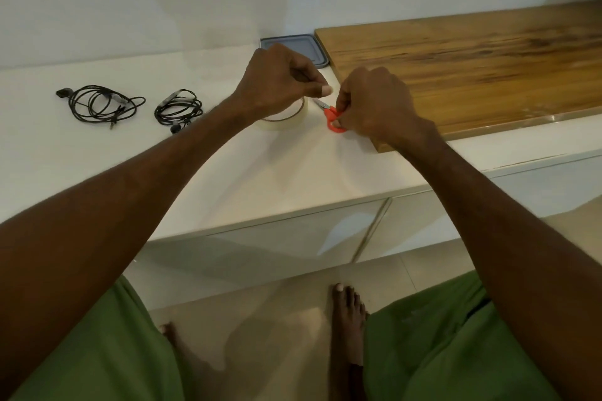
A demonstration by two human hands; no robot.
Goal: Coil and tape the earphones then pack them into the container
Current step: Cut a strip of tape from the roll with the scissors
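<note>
The left hand (280, 78) is pinched at the fingertips, apparently on a drawn end of tape too clear to confirm, directly above the tape roll (286, 115); the right hand (374, 104) is clenched on the orange scissors (332, 117), blades pointing toward that pinch. Two coiled earphones (101, 104) (179, 109) lie on the white tabletop (228, 172) well to the left of both grips, the lidded container (293, 42) just behind them. Recommended: keep the strip taut and cut squarely, close to the roll.
</note>
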